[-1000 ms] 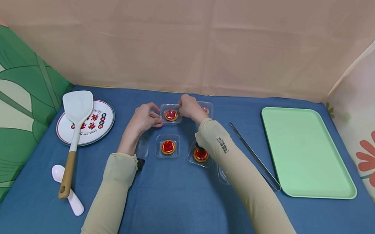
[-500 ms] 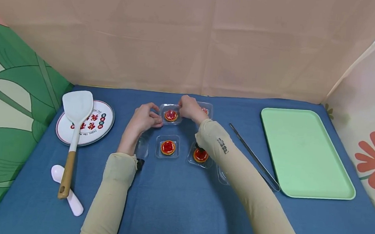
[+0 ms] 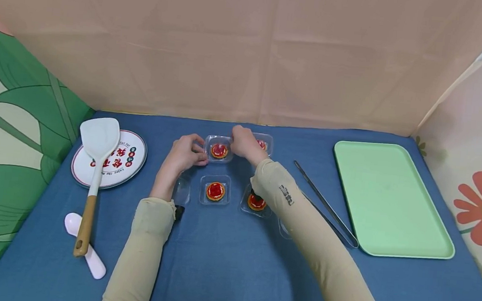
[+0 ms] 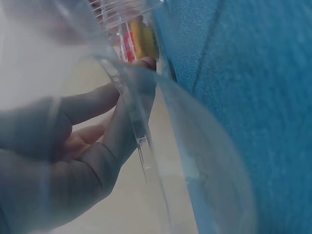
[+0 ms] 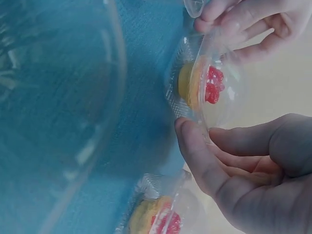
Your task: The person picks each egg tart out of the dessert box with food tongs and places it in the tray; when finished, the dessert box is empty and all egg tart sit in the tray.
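A small tart with red topping (image 3: 219, 150) sits inside a clear plastic box (image 5: 229, 105) with a domed lid, at the back of the table. My left hand (image 3: 185, 153) holds the box's left edge with its fingertips. On the opposite edge, my right hand (image 3: 245, 143) pinches the rim between thumb and index finger, as the right wrist view (image 5: 263, 170) shows. Another boxed tart (image 3: 262, 144) lies just behind my right hand, partly hidden. Nearer the front are a tart (image 3: 215, 191) in an uncovered clear tray and another tart (image 3: 256, 202), partly covered by my right wrist.
Clear lids (image 3: 182, 192) lie beside both forearms. Metal tongs (image 3: 322, 200) lie left of a green tray (image 3: 391, 202). On the left, a white spatula (image 3: 99, 143) with a wooden handle rests across stacked plates (image 3: 129, 172) and a pale spoon (image 3: 95, 263).
Both hands stay almost still on the box. The head view has shifted slightly.
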Demonstrator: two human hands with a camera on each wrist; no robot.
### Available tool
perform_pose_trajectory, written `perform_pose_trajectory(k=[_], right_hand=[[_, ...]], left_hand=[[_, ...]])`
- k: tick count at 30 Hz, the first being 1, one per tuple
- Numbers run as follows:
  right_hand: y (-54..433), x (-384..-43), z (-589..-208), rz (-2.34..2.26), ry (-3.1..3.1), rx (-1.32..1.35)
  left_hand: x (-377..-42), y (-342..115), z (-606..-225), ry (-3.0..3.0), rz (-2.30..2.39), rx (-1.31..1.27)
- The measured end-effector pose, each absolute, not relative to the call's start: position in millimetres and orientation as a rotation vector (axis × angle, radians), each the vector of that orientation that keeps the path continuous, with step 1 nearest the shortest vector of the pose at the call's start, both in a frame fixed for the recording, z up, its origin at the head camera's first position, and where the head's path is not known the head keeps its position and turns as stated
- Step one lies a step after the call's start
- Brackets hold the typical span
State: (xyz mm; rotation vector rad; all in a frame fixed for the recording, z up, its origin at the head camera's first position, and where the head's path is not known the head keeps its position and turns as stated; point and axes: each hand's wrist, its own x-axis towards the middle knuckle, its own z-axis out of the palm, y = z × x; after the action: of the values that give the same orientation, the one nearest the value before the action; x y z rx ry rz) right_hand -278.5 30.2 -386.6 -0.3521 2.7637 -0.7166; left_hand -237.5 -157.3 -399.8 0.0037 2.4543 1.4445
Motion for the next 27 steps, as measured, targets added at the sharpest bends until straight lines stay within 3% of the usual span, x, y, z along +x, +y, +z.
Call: perform_pose_trajectory(k=[27], right_hand=[[29.3, -268.7, -376.6, -0.618, 2.821, -0.384]], left_hand=[[-242.1, -164.0, -398.8, 2.493, 1.364, 0.035]])
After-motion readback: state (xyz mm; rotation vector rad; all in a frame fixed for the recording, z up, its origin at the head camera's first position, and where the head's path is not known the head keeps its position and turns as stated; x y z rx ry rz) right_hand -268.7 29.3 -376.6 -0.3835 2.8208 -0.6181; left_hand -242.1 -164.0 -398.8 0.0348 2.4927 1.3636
